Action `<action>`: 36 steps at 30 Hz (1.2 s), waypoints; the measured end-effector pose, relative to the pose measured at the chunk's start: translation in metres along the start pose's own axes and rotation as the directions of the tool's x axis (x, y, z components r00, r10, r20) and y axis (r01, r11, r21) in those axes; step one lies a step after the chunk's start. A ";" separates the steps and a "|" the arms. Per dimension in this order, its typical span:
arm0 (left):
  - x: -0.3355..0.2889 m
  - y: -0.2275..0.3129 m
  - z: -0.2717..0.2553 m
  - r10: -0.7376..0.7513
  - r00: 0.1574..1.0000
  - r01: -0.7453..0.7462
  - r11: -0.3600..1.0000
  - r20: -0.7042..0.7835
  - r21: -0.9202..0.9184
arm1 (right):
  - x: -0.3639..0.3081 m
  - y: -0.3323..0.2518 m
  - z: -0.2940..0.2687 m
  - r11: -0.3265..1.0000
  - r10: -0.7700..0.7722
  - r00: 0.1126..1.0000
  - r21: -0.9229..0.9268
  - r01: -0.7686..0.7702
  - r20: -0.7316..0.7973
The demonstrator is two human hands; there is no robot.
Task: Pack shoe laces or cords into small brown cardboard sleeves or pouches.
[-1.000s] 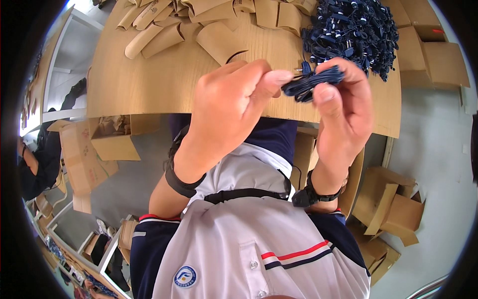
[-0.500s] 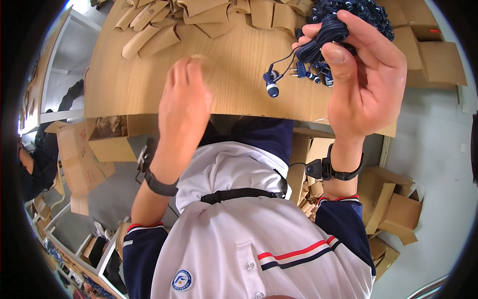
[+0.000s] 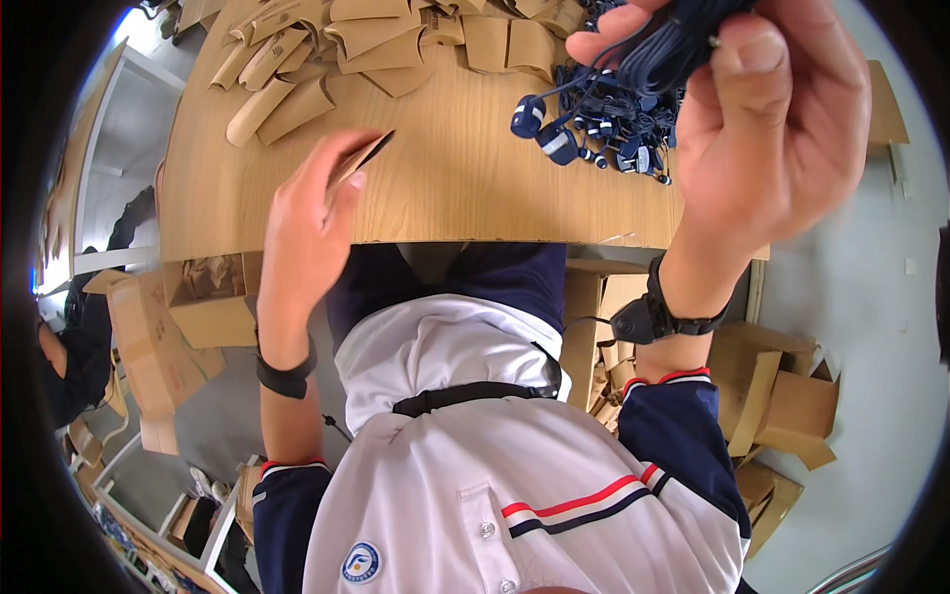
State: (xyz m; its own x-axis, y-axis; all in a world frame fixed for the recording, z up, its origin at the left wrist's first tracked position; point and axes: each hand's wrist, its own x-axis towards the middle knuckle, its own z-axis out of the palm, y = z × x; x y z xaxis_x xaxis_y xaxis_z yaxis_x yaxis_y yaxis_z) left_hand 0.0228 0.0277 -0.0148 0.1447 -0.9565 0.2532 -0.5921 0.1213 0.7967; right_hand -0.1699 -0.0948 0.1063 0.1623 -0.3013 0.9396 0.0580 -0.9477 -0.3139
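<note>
Dark-blue coiled earphones [image 3: 663, 49] sit pinched in the right grip [image 3: 767, 148], over the desk's [image 3: 475, 183] right side; the left grip [image 3: 309, 213] grasps a brown card piece [image 3: 369, 154] over its left. This seems a gathering step; bringing both together would call for squeezing the card open

Heaped earphones [image 3: 643, 121] and cardboard boxes [image 3: 800, 416] suggest a workshop.

The top edge crops the cable [image 3: 665, 51] and right hand [image 3: 782, 139]. The left hand [image 3: 309, 213], blurred, hides much of a carton [image 3: 374, 148]
</note>
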 end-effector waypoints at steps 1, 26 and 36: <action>-0.001 0.011 0.006 -0.016 1.000 0.013 0.948 -0.008 -0.317 | 0.001 0.002 0.000 1.000 0.015 1.000 0.014 -0.015 0.007; 0.002 0.068 0.036 -0.077 0.885 0.465 0.215 0.460 -0.859 | -0.038 -0.021 -0.022 0.949 0.161 0.783 0.123 -0.291 0.601; 0.010 0.066 0.019 -0.075 0.860 0.486 0.423 0.505 -0.765 | -0.056 -0.029 -0.016 0.946 0.273 0.816 0.012 -0.323 0.509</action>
State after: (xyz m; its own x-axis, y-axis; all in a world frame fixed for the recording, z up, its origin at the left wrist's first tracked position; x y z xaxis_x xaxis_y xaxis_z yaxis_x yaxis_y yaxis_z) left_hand -0.0296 0.0208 0.0295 -0.2317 -0.9655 -0.1188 0.4264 -0.2106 0.8797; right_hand -0.1962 -0.0519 0.0649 0.6500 -0.4506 0.6119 0.0140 -0.7980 -0.6024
